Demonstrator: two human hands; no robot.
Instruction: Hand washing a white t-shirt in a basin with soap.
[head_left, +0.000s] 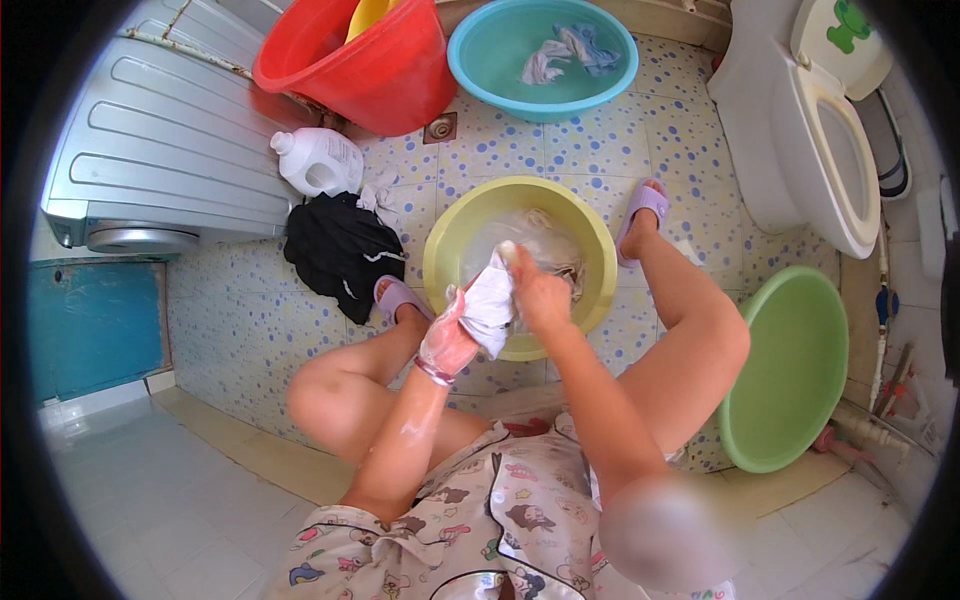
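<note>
Pale dotted floor tiles (590, 150) carry a deep red plastic tub (405, 80), a round turquoise plastic basin (540, 115) and crumpled black fabric (335, 250) around a smooth, round yellow plastic basin (446, 245) of cloudy water (508, 226); above it, the left hand (449, 345) and right hand (541, 295) both have a closed grip on soft, wrinkled white cloth (488, 310)

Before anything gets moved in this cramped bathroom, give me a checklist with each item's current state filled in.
1. White cloth gripped by left hand and right hand: ok.
2. Yellow basin on the floor between the feet: ok.
3. Left hand free of suds: not ok, foam shows on it.
4. Black garment off the floor: not ok, it lies there in a heap.
5. Enough liquid left in white jug: cannot tell.
</note>
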